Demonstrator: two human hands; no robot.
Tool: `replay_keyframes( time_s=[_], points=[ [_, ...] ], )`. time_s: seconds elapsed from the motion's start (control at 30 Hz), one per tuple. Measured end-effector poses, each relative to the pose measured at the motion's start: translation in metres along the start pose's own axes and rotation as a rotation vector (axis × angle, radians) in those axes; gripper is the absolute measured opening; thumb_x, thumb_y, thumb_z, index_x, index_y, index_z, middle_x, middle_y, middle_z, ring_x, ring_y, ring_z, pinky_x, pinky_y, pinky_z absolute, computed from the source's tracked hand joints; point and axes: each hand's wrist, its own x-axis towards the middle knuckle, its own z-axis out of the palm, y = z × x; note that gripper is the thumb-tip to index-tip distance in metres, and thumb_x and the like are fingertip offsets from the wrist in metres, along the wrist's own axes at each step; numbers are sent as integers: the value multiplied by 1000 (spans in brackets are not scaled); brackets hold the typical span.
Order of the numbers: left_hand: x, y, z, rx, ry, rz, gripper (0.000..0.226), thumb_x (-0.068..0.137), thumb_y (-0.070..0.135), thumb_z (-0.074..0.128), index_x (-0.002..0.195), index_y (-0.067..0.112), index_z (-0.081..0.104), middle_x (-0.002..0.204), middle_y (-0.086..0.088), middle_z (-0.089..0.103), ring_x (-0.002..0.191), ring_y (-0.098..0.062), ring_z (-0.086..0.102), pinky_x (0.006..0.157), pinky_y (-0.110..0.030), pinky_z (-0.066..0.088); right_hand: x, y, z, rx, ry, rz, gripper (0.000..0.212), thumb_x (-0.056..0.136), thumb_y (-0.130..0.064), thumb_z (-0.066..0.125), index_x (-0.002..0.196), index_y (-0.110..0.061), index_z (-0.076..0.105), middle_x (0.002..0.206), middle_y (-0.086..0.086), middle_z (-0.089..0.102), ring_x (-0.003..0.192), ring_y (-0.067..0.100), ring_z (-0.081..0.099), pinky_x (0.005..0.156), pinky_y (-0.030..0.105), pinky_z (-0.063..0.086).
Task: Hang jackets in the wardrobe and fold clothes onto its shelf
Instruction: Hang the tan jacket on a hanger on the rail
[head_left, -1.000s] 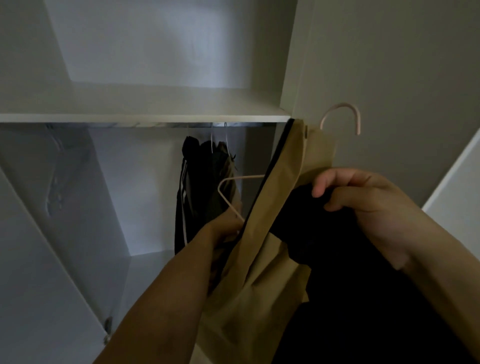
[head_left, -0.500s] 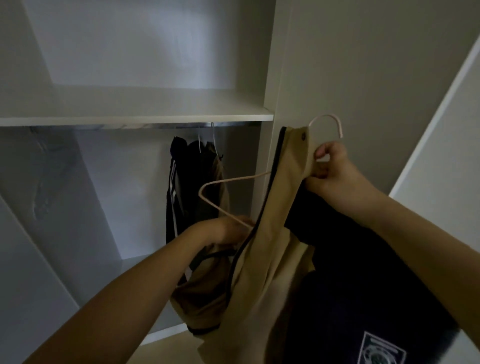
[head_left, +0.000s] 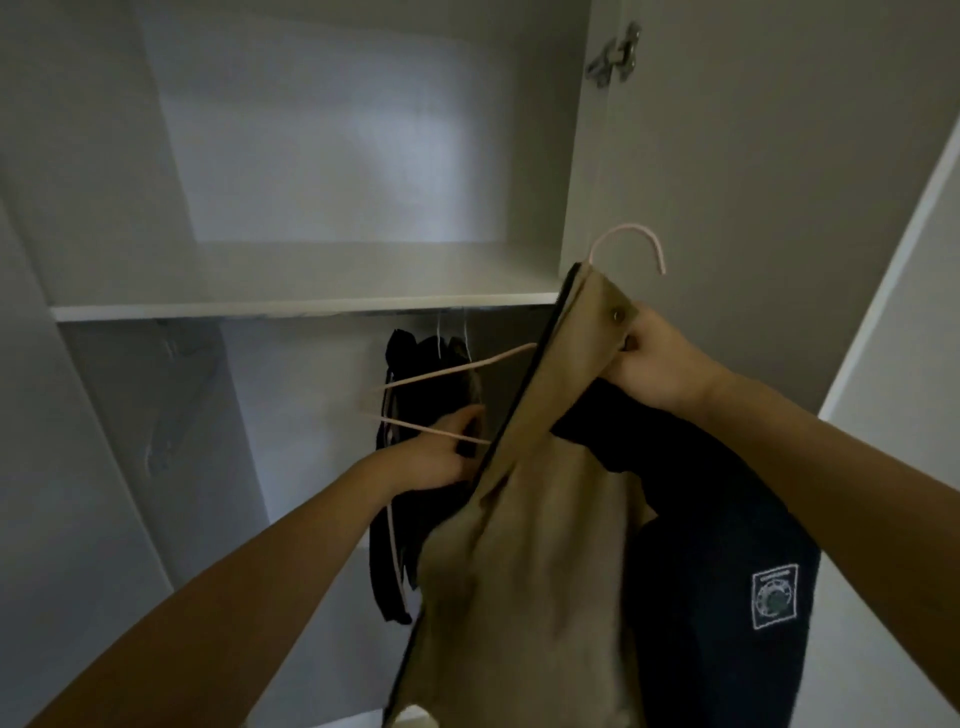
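A tan jacket (head_left: 524, 551) with a dark lining hangs from a pink wire hanger (head_left: 636, 240) in front of the open wardrobe. My right hand (head_left: 660, 364) pinches the jacket's collar just under the hanger's hook. My left hand (head_left: 441, 454) grips the hanger's lower left arm, which sticks out of the jacket. A dark garment (head_left: 727, 561) with a white square patch hangs over my right forearm. Dark jackets (head_left: 431, 374) hang from the rail under the shelf (head_left: 291, 304).
The wardrobe's right side panel (head_left: 582, 156) stands just left of the hanger hook, with the open door (head_left: 779, 182) and its hinge (head_left: 615, 54) behind it. A second white door edge (head_left: 904, 249) rises at the far right. The left wardrobe wall bears a bracket (head_left: 171, 405).
The view has tilted up, showing more of the upper compartment and the hinge. My right hand has shifted from the dark cloth up to the jacket collar. The hanger's arm now sticks out further left.
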Motion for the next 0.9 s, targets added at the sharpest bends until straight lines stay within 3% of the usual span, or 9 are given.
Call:
replay_keyframes(
  time_s=[0.07,0.17,0.27,0.33,0.4,0.53,0.63,0.77,0.9],
  points=[
    [-1,8,-8,21,65,37,88,66,56,81,138,57,31,126,46,40,114,20,44,94,-6,38,9,-10,-8,-10,27,-45,35,90,8,51,67,-17,57,61,-15,61,63,0,59,64,14,47],
    [6,20,-16,-7,45,93,105,70,43,84,151,42,16,147,17,36,132,-5,41,110,-29,39,20,-25,-23,41,102,-80,24,87,20,44,71,7,56,66,16,61,62,10,58,63,28,46],
    [9,45,-20,-80,-82,98,85,91,20,68,154,32,12,152,9,31,135,-7,34,103,-16,42,26,-46,-33,30,171,-129,36,92,15,41,69,-9,52,60,-11,61,56,-7,57,56,11,46],
    [9,57,-20,-77,-143,58,60,101,16,49,151,26,16,147,11,32,129,-2,32,95,-3,36,29,-59,-33,-3,208,-159,41,94,15,41,69,-18,48,63,-7,56,56,-11,55,55,6,44],
    [7,64,-19,-85,-137,-67,50,105,22,37,152,12,22,153,-3,32,137,-14,36,108,-18,34,32,-71,-31,-39,224,-167,43,93,16,41,69,-19,47,66,-4,53,56,-12,55,56,5,44],
    [-4,71,-31,-167,-77,-73,35,103,21,41,127,1,57,104,-2,62,84,-17,60,75,-16,54,31,-89,-25,-68,198,-105,32,95,10,40,76,-12,54,70,-12,64,64,-4,59,63,14,48],
    [-23,50,-59,-164,95,-5,27,96,22,58,75,23,75,75,1,68,76,-17,64,82,-31,54,25,-96,-21,-91,184,-82,18,97,6,41,103,13,56,104,29,60,94,33,60,85,43,53],
    [-63,-3,-81,77,73,-64,17,97,20,56,84,22,68,83,5,66,80,-11,63,63,-8,46,16,-109,-8,-111,171,-65,23,97,4,43,111,19,53,113,36,55,106,46,55,96,54,47],
    [-95,-28,-82,-107,165,-82,21,103,17,45,104,8,64,95,-10,65,90,-25,61,74,-24,49,17,-119,12,-148,71,-17,23,96,3,44,107,20,56,110,35,58,103,41,59,88,39,51]
  ],
)
